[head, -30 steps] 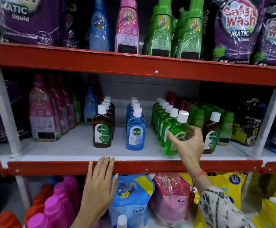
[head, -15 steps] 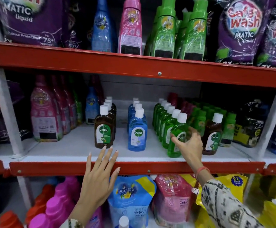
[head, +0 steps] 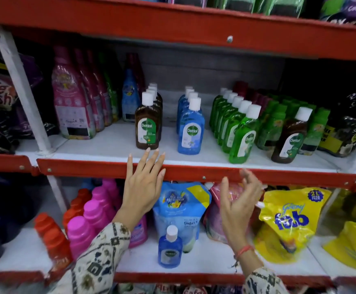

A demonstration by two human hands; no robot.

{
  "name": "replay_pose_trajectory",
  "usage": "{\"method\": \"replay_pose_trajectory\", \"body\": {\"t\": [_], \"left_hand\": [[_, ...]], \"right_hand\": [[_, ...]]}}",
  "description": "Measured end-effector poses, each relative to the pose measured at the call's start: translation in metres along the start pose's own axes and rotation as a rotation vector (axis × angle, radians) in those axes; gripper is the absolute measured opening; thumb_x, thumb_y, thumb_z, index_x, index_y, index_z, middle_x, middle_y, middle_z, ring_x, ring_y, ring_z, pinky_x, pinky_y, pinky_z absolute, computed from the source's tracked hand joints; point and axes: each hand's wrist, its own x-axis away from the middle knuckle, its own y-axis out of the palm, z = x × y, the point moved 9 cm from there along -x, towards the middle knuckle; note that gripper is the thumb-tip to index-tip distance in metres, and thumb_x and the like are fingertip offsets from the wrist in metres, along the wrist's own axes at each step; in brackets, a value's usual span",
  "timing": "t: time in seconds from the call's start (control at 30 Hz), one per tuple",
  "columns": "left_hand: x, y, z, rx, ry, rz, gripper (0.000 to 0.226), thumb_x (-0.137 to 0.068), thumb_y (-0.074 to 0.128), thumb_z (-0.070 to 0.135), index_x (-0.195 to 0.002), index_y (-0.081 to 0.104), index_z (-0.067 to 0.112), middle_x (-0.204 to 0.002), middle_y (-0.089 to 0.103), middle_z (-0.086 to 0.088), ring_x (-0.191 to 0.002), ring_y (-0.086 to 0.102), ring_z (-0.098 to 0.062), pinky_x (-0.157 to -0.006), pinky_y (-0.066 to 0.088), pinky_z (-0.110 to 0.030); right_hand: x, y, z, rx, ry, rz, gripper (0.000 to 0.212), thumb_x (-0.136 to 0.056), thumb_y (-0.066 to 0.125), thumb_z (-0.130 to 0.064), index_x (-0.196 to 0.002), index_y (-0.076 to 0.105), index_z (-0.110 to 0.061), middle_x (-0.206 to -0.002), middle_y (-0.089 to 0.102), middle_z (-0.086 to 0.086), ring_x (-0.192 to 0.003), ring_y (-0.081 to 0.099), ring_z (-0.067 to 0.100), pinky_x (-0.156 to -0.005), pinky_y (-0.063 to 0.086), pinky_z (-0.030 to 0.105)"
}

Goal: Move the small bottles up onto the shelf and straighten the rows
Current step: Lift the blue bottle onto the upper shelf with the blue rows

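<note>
On the middle shelf (head: 113,145) stand three rows of small white-capped bottles: brown (head: 147,126), blue (head: 191,130) and green (head: 242,136). One more brown bottle (head: 289,139) stands alone to the right of the green row. A single small blue bottle (head: 169,249) stands on the lower shelf (head: 204,259), in front of a blue pouch. My left hand (head: 143,183) is open, fingers spread over the red shelf edge just below the brown row. My right hand (head: 238,200) is open and empty, below that edge, above and to the right of the lone blue bottle.
Pink tall bottles (head: 73,107) fill the middle shelf's left, green-capped bottles (head: 276,124) and dark packs its right. The lower shelf holds red (head: 52,236) and pink bottles (head: 92,215), a blue pouch (head: 181,206), a pink pouch and yellow pouches (head: 289,221). A white upright post (head: 22,90) stands at left.
My right hand has let go of the front green bottle and dropped below the shelf edge. My left hand has risen to the shelf edge. The view has tilted down, showing the lower shelf.
</note>
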Motion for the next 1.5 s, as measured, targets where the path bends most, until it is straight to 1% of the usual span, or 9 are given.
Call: {"method": "replay_pose_trajectory", "body": {"t": [0.17, 0.27, 0.37, 0.63, 0.83, 1.07, 1.23, 1.4, 1.5], "left_hand": [[-0.001, 0.002, -0.001, 0.007, -0.006, 0.013, 0.046, -0.101, 0.025, 0.036, -0.137, 0.047, 0.018, -0.148, 0.046, -0.002, -0.142, 0.033, -0.021, -0.118, 0.014, -0.057], [0.000, 0.002, -0.002, 0.017, 0.005, 0.038, 0.045, -0.101, 0.027, 0.036, -0.137, 0.047, 0.018, -0.147, 0.048, -0.003, -0.142, 0.033, -0.022, -0.119, 0.012, -0.057], [0.001, -0.001, -0.003, 0.038, 0.012, 0.059, 0.044, -0.100, 0.030, 0.036, -0.136, 0.048, 0.017, -0.144, 0.050, -0.004, -0.141, 0.035, -0.023, -0.119, 0.013, -0.057], [0.002, 0.000, -0.002, 0.055, 0.006, 0.077, 0.043, -0.100, 0.031, 0.038, -0.133, 0.049, 0.017, -0.142, 0.052, -0.003, -0.139, 0.037, -0.023, -0.119, 0.011, -0.055], [0.001, 0.003, -0.003, 0.044, 0.018, 0.051, 0.046, -0.100, 0.031, 0.042, -0.136, 0.046, 0.018, -0.143, 0.050, -0.003, -0.141, 0.033, -0.022, -0.119, 0.009, -0.056], [0.001, 0.004, -0.003, 0.042, 0.015, 0.056, 0.045, -0.100, 0.032, 0.043, -0.136, 0.045, 0.019, -0.143, 0.050, -0.003, -0.142, 0.032, -0.022, -0.120, 0.008, -0.055], [0.002, 0.004, -0.004, 0.055, 0.002, 0.048, 0.046, -0.099, 0.033, 0.044, -0.136, 0.045, 0.019, -0.142, 0.051, -0.003, -0.141, 0.034, -0.022, -0.119, 0.009, -0.056], [0.002, 0.004, -0.004, 0.059, -0.008, 0.040, 0.047, -0.099, 0.031, 0.045, -0.135, 0.048, 0.020, -0.138, 0.055, -0.002, -0.138, 0.040, -0.023, -0.119, 0.013, -0.056], [0.003, 0.003, -0.004, 0.068, -0.003, 0.041, 0.047, -0.098, 0.031, 0.046, -0.135, 0.048, 0.021, -0.138, 0.055, -0.002, -0.136, 0.042, -0.023, -0.118, 0.015, -0.056]], "right_hand": [[0.112, 0.043, 0.045, 0.039, 0.275, -0.277, 0.061, -0.085, 0.055, -0.049, -0.132, 0.043, -0.011, -0.127, 0.049, 0.008, -0.120, 0.047, 0.027, -0.104, 0.040, 0.040], [0.170, 0.069, 0.073, 0.030, 0.549, -0.399, 0.091, -0.075, 0.046, -0.071, -0.139, 0.038, -0.008, -0.131, 0.044, 0.009, -0.128, 0.039, 0.028, -0.106, 0.031, 0.027], [0.205, 0.086, 0.088, -0.026, 0.681, -0.462, 0.112, -0.065, 0.044, -0.089, -0.145, 0.031, -0.012, -0.134, 0.035, 0.002, -0.133, 0.031, 0.022, -0.112, 0.030, 0.033], [0.223, 0.091, 0.093, 0.266, 0.634, -0.407, 0.083, -0.062, 0.088, -0.035, -0.123, 0.043, -0.002, -0.109, 0.040, 0.005, -0.100, 0.048, 0.031, -0.089, 0.041, 0.039], [0.214, 0.080, 0.095, 0.213, 0.669, -0.354, 0.072, -0.062, 0.088, -0.034, -0.109, 0.042, -0.006, -0.103, 0.050, 0.005, -0.093, 0.060, 0.035, -0.074, 0.051, 0.039], [0.140, 0.045, 0.049, 0.086, 0.494, -0.358, 0.063, -0.057, 0.089, -0.041, -0.100, 0.046, -0.023, -0.099, 0.063, -0.004, -0.080, 0.061, 0.001, -0.063, 0.043, 0.011], [0.068, 0.029, 0.005, -0.007, 0.341, -0.286, 0.068, -0.051, 0.086, -0.056, -0.104, 0.051, -0.031, -0.102, 0.068, -0.005, -0.094, 0.068, 0.019, -0.079, 0.057, 0.043], [-0.001, 0.018, -0.055, -0.051, 0.182, -0.187, 0.064, -0.053, 0.090, -0.046, -0.102, 0.053, -0.030, -0.096, 0.067, -0.013, -0.089, 0.066, 0.007, -0.072, 0.047, 0.008], [-0.035, 0.022, -0.077, -0.088, 0.135, -0.145, 0.062, -0.057, 0.088, -0.046, -0.107, 0.055, -0.028, -0.102, 0.068, -0.011, -0.092, 0.067, 0.009, -0.069, 0.046, 0.007]]}}
